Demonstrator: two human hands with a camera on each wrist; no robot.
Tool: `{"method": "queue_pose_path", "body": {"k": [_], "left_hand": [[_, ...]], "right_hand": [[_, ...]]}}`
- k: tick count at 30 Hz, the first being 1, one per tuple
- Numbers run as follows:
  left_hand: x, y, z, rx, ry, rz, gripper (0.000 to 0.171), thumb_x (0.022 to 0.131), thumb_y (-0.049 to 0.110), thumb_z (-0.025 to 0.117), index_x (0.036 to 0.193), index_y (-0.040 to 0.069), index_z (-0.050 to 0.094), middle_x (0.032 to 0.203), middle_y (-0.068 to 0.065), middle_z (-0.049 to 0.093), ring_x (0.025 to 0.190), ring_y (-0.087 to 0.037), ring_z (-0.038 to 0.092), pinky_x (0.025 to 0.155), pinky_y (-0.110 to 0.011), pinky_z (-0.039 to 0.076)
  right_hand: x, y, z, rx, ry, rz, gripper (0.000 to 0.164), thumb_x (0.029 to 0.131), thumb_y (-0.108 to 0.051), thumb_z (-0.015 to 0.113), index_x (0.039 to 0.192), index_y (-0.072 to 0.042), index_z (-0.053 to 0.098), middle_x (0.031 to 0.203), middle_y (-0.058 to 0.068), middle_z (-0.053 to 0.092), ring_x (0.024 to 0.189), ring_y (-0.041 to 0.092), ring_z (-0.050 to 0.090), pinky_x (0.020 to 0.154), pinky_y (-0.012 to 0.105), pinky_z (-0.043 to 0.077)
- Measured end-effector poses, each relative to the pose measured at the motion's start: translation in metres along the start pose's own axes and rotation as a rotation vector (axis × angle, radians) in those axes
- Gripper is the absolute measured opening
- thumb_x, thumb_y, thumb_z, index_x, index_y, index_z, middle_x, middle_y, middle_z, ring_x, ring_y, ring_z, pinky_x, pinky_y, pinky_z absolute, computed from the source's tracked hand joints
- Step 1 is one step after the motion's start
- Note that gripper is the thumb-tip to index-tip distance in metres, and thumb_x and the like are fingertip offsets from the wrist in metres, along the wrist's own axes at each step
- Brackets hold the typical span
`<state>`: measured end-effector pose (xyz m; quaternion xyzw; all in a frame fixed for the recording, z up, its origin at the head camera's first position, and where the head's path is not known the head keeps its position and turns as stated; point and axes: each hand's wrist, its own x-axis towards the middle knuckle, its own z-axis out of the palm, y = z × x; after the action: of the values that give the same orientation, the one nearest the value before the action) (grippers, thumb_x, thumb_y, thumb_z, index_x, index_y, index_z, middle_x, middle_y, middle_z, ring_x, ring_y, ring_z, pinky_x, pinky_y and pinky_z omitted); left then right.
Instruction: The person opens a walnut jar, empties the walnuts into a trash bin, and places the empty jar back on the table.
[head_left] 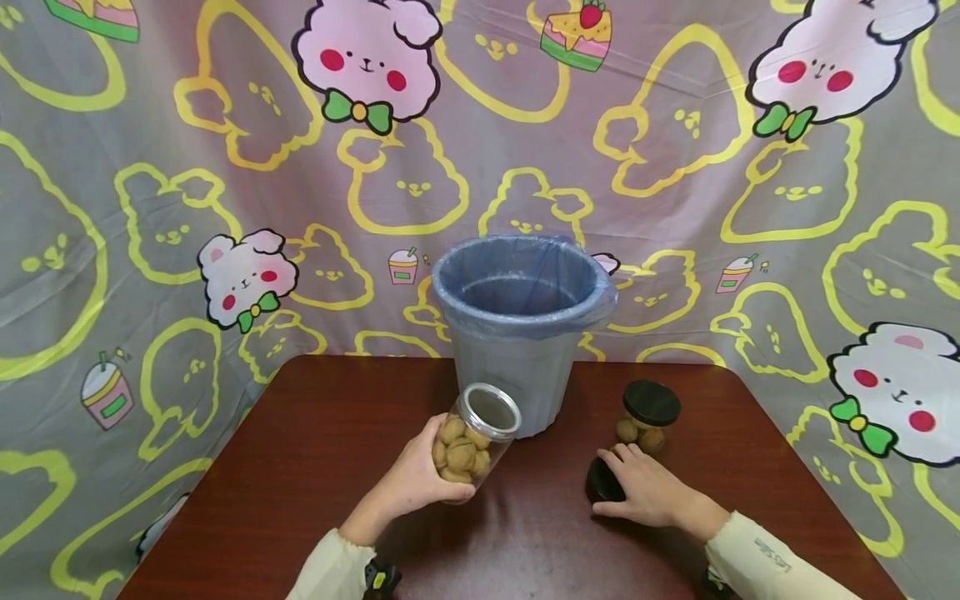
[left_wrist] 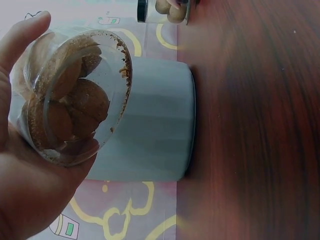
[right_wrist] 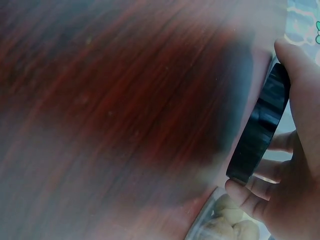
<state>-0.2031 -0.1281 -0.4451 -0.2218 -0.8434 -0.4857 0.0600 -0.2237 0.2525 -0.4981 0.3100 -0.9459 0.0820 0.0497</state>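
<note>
My left hand (head_left: 416,471) grips a clear jar (head_left: 491,423) around its side, above the table. The jar has no lid on and leans to the right, its silvery rim facing up. Brown walnuts (head_left: 461,454) fill its lower part; the left wrist view shows them through the jar bottom (left_wrist: 117,95), where dark crumbs cling to the edge. Low over the table at the right, my right hand (head_left: 648,492) holds a black lid (right_wrist: 260,125) by its edge, thumb on one side and fingers on the other.
Just beyond the right hand stands a second jar with a black lid (head_left: 652,403) and walnuts (head_left: 651,439) inside. A grey bin (head_left: 517,379) lined with a blue bag (head_left: 592,312) stands at the back middle of the brown table (head_left: 300,467). Patterned cloth (head_left: 315,192) hangs behind.
</note>
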Motion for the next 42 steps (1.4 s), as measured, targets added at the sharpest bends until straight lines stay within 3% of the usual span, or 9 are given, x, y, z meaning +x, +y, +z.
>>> {"method": "queue_pose_path", "body": {"k": [6, 14, 24, 35, 42], "left_hand": [[-0.001, 0.001, 0.0, -0.005, -0.005, -0.015, 0.096, 0.052, 0.026, 0.091, 0.132, 0.014, 0.04, 0.108, 0.001, 0.058, 0.092, -0.015, 0.057, 0.081, -0.032, 0.047], [-0.001, 0.002, -0.002, -0.016, 0.001, -0.006, 0.096, 0.053, 0.03, 0.091, 0.133, 0.011, 0.04, 0.109, -0.003, 0.057, 0.093, -0.016, 0.056, 0.08, -0.032, 0.047], [0.0, 0.005, -0.004, -0.029, 0.002, -0.011, 0.096, 0.053, 0.028, 0.092, 0.133, 0.011, 0.04, 0.11, -0.004, 0.057, 0.094, -0.017, 0.056, 0.082, -0.032, 0.046], [0.001, 0.003, -0.003, -0.012, 0.004, -0.006, 0.095, 0.054, 0.029, 0.091, 0.133, 0.011, 0.04, 0.11, -0.003, 0.057, 0.094, -0.017, 0.056, 0.082, -0.032, 0.046], [0.001, 0.003, -0.002, -0.015, 0.007, -0.006, 0.096, 0.054, 0.03, 0.091, 0.133, 0.011, 0.04, 0.11, -0.004, 0.057, 0.095, -0.018, 0.056, 0.083, -0.033, 0.046]], "right_hand": [[0.002, 0.0, 0.004, 0.006, -0.024, 0.003, 0.087, 0.079, -0.069, 0.056, 0.13, 0.002, 0.051, 0.114, 0.01, 0.051, 0.102, 0.026, 0.048, 0.084, 0.046, 0.044], [0.005, -0.004, 0.006, -0.006, 0.018, -0.042, 0.084, 0.08, -0.066, 0.058, 0.127, 0.004, 0.052, 0.109, 0.01, 0.051, 0.098, 0.027, 0.049, 0.08, 0.046, 0.045], [0.007, -0.006, 0.009, -0.016, 0.009, -0.027, 0.085, 0.079, -0.067, 0.058, 0.127, 0.003, 0.053, 0.109, 0.01, 0.051, 0.099, 0.027, 0.049, 0.081, 0.046, 0.044], [0.007, -0.004, 0.014, -0.063, 0.055, -0.055, 0.086, 0.078, -0.069, 0.057, 0.126, 0.003, 0.054, 0.108, 0.011, 0.051, 0.097, 0.027, 0.049, 0.081, 0.045, 0.045], [0.007, -0.004, 0.015, -0.086, 0.033, -0.052, 0.09, 0.079, -0.072, 0.053, 0.128, 0.004, 0.052, 0.11, 0.014, 0.051, 0.098, 0.028, 0.049, 0.082, 0.045, 0.045]]}}
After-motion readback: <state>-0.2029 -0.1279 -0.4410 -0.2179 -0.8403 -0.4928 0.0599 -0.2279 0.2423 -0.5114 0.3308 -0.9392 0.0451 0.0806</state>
